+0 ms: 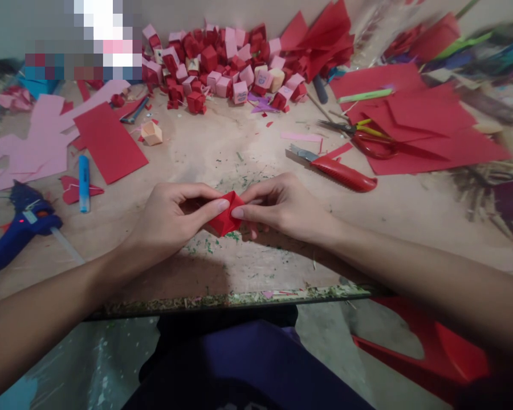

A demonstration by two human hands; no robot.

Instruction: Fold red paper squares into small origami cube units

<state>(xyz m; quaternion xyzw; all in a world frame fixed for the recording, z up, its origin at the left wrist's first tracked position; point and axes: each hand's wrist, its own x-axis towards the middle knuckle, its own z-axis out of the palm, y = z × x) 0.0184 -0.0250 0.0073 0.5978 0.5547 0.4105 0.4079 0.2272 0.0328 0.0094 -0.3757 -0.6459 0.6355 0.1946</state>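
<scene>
A pale wooden table [222, 131] carried a red-handled cutter [345, 173]. Just behind the cutter lay a pink paper strip [300, 137]; to its right and behind, red paper sheets [444, 149] spread out, with scissors [374, 143] partly over them. Behind the cutter and leftward sat a heap of small paper boxes [222, 85]. Well to its left were a red paper rectangle [111, 142], a blue marker [84, 182] and a blue glue gun [29, 222]. Nearer than the cutter, fine scraps [320, 292] littered the table's front edge.
</scene>
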